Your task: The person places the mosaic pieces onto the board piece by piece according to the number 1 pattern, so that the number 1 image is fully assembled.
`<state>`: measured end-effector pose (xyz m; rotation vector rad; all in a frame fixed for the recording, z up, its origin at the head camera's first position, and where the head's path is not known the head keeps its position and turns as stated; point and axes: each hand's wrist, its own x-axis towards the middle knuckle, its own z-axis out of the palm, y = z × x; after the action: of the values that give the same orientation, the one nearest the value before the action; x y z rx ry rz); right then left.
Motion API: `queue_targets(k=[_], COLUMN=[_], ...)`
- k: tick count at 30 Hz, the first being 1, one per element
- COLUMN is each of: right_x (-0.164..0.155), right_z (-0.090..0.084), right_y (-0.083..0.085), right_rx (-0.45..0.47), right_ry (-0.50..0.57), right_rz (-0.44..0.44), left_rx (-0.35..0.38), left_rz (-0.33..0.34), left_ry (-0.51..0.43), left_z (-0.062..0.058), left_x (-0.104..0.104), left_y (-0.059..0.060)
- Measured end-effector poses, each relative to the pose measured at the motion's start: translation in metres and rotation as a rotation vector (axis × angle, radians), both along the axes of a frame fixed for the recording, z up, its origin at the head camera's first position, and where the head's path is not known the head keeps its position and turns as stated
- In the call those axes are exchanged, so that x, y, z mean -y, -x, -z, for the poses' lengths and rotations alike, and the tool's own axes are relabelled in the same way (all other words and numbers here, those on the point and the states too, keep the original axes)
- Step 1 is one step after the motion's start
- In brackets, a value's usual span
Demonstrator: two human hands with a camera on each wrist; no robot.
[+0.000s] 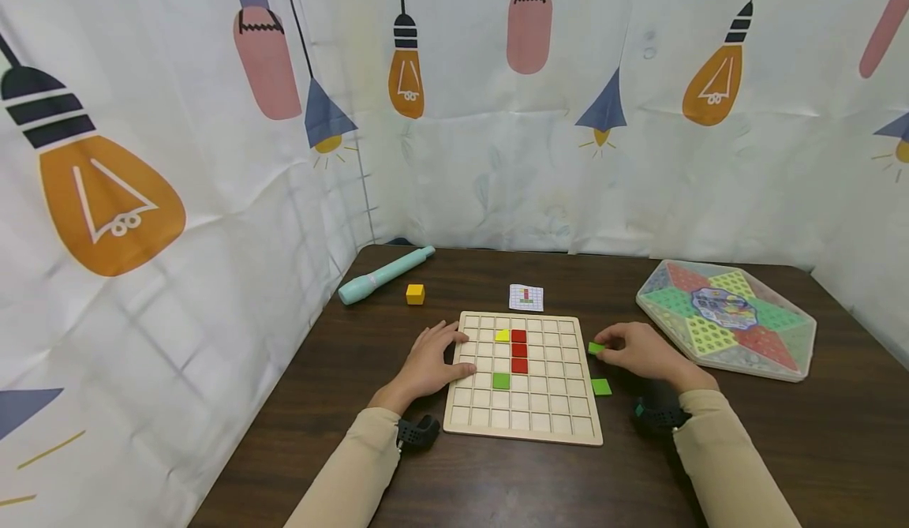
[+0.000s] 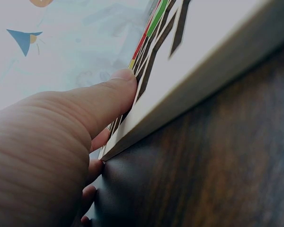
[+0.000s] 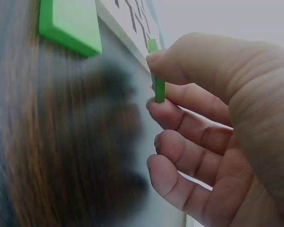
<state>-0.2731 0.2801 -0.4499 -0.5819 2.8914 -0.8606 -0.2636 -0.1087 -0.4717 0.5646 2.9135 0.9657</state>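
From the head view: a wooden grid board (image 1: 524, 378) flat on the dark table (image 1: 817, 449), holding five tiles in its cells: one yellow tile (image 1: 502, 335), three red tiles (image 1: 519, 350) stacked in a column beside it, and one green tile (image 1: 501, 380) below and to the left of the reds. Left hand (image 1: 428, 364) laid on the board's left edge, fingers spread and relaxed, thumb on the frame, gripping nothing. Right hand (image 1: 639, 350) just off the board's right edge, pinching a small green tile (image 1: 596, 347) between thumb and fingertips; a second loose green tile (image 1: 600, 387) flat on the table near it. Farther back, one pattern card (image 1: 526, 297), one yellow cube (image 1: 415, 293), one teal pen-like tool (image 1: 384, 275), and one hexagonal game case (image 1: 726, 319) with a clear lid, its contents hard to make out. From the left wrist: thumb (image 2: 111, 97) pressed along the board's rim (image 2: 199, 80), other fingers partly hidden under the palm, red, green and yellow seen only as thin slivers. From the right wrist: pinched tile (image 3: 157, 80) held edge-on between thumb and index finger, remaining fingers curled below; the loose tile (image 3: 71, 26) cut off at the top edge; tabletop blurred, a dark smudge there probably the hand's shadow.
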Motion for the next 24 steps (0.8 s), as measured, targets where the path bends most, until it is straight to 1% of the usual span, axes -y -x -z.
queue_targets(k=[4,7,16,21,24], right_x=[0.009,0.019,0.05,0.061,0.066], right_z=[-0.004,-0.007,-0.003,-0.002,-0.002], right_y=[-0.002,-0.004,-0.007,-0.009,-0.01], right_rx=[-0.022,-0.017,-0.001,-0.026,-0.021], right_ry=[0.006,0.018,0.044,0.053,0.054], right_rz=[-0.019,-0.034,-0.068,-0.087,-0.085], left_rx=[-0.002,-0.005,-0.006,-0.008,-0.01], left_rz=[0.003,0.002,-0.001,-0.002,-0.002], left_ry=[-0.004,-0.006,0.009,0.013,0.016], left_z=[0.001,0.001,0.002,0.002,0.002], left_x=[0.0,0.001,0.001,0.0,0.0], left_y=[0.0,0.0,0.001,0.001,0.001])
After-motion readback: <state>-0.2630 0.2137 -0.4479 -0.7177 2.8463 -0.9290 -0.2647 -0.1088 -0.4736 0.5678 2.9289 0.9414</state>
